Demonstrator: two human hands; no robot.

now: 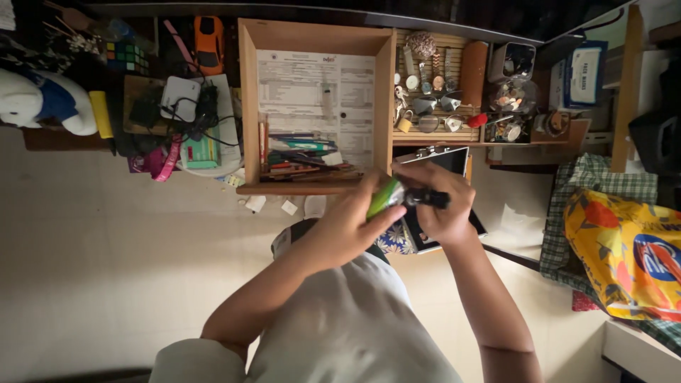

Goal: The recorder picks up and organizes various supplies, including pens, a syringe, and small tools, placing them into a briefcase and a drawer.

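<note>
In front of the wooden drawer [247,106], both hands meet on one marker [397,196]: the left hand [351,223] is clamped round its green barrel, and the right hand [440,202] is closed on its black end, fingers wrapped over it. The marker lies tilted between the two fists, just above a dark tablet [454,162] and a patch of flowered cloth [394,240]. The drawer behind holds one printed sheet [316,89] and a heap of pens and pencils [301,159] (too jumbled to count). To its right, one slatted tray [433,135] carries small metal trinkets. Farther left sit one orange toy car [208,42], one colour-cube puzzle [126,57] and one white plush toy [42,103]; at far right lies one yellow patterned bag [628,248].
</note>
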